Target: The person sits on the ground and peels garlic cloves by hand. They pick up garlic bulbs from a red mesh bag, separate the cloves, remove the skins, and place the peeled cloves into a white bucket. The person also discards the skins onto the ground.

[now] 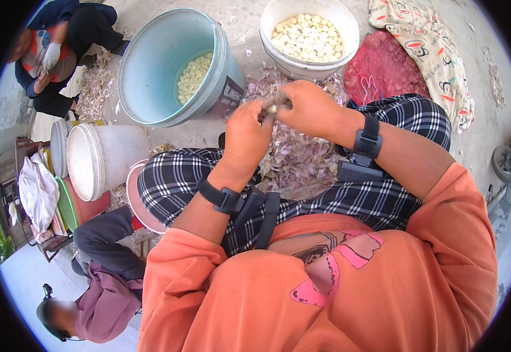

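Note:
Between the fingertips of both hands is a small pale garlic clove [272,109]. My left hand [249,127] pinches it from the left, thumb and forefinger together. My right hand [306,108] meets it from the other side, its fingers curled against the clove. Below them a heap of papery garlic skins [299,154] covers the ground between my knees. Just beyond my hands stands a white bucket [277,66] filled with peeled garlic cloves [308,37]. A large blue bucket [145,66] tilts to the left of it, with peeled cloves [194,79] in its bottom.
A red mesh sack [383,66] lies right of the white bucket, partly under a patterned cloth [440,57]. White buckets [119,149] lie on their sides at left. Two people sit at left, one wearing a white glove [51,56]. A wheel [505,163] shows at the right rim.

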Demonstrator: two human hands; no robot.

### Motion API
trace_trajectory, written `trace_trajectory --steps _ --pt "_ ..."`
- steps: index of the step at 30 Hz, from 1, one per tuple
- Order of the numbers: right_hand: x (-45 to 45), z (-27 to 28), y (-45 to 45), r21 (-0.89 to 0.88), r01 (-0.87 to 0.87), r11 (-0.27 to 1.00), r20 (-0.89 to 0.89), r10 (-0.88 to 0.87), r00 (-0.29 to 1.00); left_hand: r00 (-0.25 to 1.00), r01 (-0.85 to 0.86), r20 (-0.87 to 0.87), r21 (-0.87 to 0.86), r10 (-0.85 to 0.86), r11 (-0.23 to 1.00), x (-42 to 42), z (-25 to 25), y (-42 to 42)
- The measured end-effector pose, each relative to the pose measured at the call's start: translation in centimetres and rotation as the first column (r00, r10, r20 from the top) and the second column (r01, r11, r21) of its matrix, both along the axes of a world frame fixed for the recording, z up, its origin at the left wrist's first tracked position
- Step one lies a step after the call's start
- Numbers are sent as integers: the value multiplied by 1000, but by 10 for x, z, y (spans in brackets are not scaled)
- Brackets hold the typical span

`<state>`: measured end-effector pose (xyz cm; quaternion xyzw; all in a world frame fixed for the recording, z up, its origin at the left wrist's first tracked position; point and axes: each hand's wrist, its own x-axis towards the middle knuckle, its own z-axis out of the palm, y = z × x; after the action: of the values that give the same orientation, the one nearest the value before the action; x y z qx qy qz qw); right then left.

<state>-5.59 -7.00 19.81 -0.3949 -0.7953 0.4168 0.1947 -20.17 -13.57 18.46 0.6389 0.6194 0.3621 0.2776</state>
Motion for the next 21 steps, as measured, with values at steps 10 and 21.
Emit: trace_trajectory --steps 10,21 --pt "0 9 2 -151 37 988 -55 -45 997 870 -14 470 -282 151 959 3 7 1" --pt "16 6 8 -274 60 960 73 -42 996 613 57 758 -325 224 944 -1 12 5"
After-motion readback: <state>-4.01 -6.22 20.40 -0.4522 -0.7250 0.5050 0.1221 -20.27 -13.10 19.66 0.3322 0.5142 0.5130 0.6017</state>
